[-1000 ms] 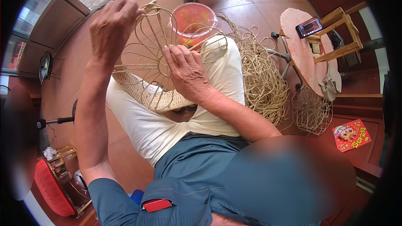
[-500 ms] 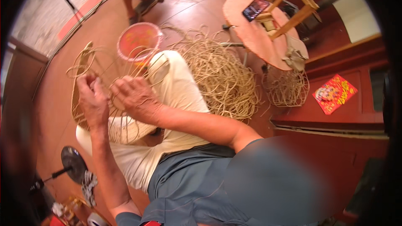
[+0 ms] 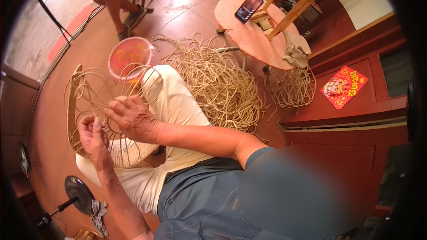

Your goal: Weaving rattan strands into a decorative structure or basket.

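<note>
An unfinished basket [image 3: 72, 106], with a woven band and looped bare cord spokes, rests tilted on my lap over my cream trousers [image 3: 173, 98]. My left hand [image 3: 93, 135] is low at the basket's left, thumb and fingers pinched together, apparently on a thin cord. My right hand [image 3: 131, 115] is bent over the spokes just right of it, fingers closed on the frame. Exactly which strands each grips is hard to make out. A big tangled pile of tan cord [image 3: 213, 89] lies beside my right leg.
Beyond my knees sit a pink bucket [image 3: 130, 41] and another person's legs [image 3: 114, 4]. At right, a round stool [image 3: 229, 18] carries a phone [image 3: 248, 8] and wooden frame [image 3: 291, 13], near a red door [image 3: 338, 151]. A black round base [image 3: 78, 186] stands lower left.
My left hand came down from the basket's upper rim to its lower left; my right hand and the basket shifted left. The whole view has turned, showing more of the other person.
</note>
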`<state>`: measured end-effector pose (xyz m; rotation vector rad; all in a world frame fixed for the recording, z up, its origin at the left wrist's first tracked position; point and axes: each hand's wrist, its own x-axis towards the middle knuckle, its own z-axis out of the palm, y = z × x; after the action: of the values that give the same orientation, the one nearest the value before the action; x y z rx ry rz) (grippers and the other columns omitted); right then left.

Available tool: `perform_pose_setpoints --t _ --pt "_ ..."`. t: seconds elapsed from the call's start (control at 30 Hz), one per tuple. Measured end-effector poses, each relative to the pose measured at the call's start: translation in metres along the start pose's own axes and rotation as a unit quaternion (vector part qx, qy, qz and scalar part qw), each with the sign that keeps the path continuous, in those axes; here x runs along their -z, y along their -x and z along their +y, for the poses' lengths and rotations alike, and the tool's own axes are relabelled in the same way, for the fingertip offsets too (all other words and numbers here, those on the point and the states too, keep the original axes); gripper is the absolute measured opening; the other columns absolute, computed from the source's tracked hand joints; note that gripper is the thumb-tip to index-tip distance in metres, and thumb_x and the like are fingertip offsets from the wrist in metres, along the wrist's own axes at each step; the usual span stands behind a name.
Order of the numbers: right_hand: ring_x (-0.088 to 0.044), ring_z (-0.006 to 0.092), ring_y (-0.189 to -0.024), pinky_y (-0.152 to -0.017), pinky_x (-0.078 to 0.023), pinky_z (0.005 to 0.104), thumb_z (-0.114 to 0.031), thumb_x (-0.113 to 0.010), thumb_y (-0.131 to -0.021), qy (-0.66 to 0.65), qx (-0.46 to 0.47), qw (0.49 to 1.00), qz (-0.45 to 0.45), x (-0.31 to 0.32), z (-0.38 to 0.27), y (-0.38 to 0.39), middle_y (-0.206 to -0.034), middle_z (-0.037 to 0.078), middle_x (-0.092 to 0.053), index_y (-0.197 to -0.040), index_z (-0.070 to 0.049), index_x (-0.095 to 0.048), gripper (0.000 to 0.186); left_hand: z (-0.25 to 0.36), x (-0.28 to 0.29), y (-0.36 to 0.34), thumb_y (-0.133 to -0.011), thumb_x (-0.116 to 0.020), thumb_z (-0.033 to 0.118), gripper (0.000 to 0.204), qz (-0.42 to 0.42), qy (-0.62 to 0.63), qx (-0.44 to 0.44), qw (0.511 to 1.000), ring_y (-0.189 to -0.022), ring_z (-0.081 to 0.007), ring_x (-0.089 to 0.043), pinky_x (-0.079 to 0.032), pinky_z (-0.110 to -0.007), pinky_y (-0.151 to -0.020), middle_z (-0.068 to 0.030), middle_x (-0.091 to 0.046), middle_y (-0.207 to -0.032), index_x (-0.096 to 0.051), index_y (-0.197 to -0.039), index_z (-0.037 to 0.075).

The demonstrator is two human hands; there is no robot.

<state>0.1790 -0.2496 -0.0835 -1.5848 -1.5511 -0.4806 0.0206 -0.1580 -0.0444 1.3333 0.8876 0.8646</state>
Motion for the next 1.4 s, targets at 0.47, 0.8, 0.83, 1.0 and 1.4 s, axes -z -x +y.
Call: perform_pose_setpoints --t 0.47,0.8,0.83,1.0,1.4 --pt "-0.062 0.0215 -0.125 -0.101 -0.045 0.0436 -0.015 -0.079 -0.082 -0.026 0.051 0.998 -0.041 0.011 0.009 -0.005 -0.126 -0.001 -0.064 -0.126 -0.024 -0.075 0.045 0.016 0.172 0.085 -0.111 -0.071 0.025 0.018 0.244 0.192 0.102 0.945 -0.053 -0.0023 -0.033 -0.024 -0.022 -0.042 0.0075 -0.049 -0.075 -0.061 -0.102 0.013" --pt "-0.06 0.0244 -0.13 -0.106 -0.047 0.0432 -0.018 -0.077 -0.09 0.049 0.104 0.987 -0.116 0.021 0.01 -0.003 -0.141 0.004 -0.06 -0.144 -0.023 -0.072 0.054 0.159 0.199 -0.001 -0.112 -0.066 0.015 0.027 0.175 0.178 -0.121 0.961 -0.112 -0.0195 -0.07 -0.059 -0.032 -0.104 -0.0145 -0.07 -0.119 -0.062 -0.133 -0.001" --pt "-0.059 0.0252 -0.132 -0.107 -0.047 0.0437 -0.018 -0.074 -0.092 0.06 0.104 0.984 -0.13 0.022 0.009 -0.003 -0.142 0.005 -0.059 -0.147 -0.022 -0.07 0.056 0.162 0.177 0.001 -0.112 -0.066 0.015 0.027 0.173 0.174 -0.123 0.962 -0.112 -0.0195 -0.07 -0.059 -0.032 -0.104 -0.0145 -0.07 -0.119 -0.062 -0.133 -0.001" --pt "-0.056 0.0274 -0.135 -0.108 -0.046 0.0465 -0.015 -0.07 -0.091 0.062 0.101 0.982 -0.148 0.024 0.007 -0.005 -0.146 0.008 -0.057 -0.154 -0.019 -0.064 0.064 0.13 0.071 0.038 -0.112 -0.06 0.004 0.031 0.191 -0.321 -0.359 0.855 -0.13 -0.0289 -0.068 -0.054 -0.043 -0.117 -0.0192 -0.07 -0.138 -0.064 -0.142 -0.004" --pt "-0.056 0.0315 -0.134 -0.107 -0.046 0.0474 -0.023 -0.069 -0.09 0.073 0.115 0.984 -0.119 0.016 0.01 0.003 -0.144 0.012 -0.057 -0.151 -0.011 -0.064 0.062 0.053 0.03 -0.001 -0.096 -0.067 0.004 0.035 -0.056 -0.695 -0.355 0.622 -0.127 -0.0348 -0.063 -0.042 -0.052 -0.12 -0.0134 -0.072 -0.125 -0.071 -0.13 0.006"
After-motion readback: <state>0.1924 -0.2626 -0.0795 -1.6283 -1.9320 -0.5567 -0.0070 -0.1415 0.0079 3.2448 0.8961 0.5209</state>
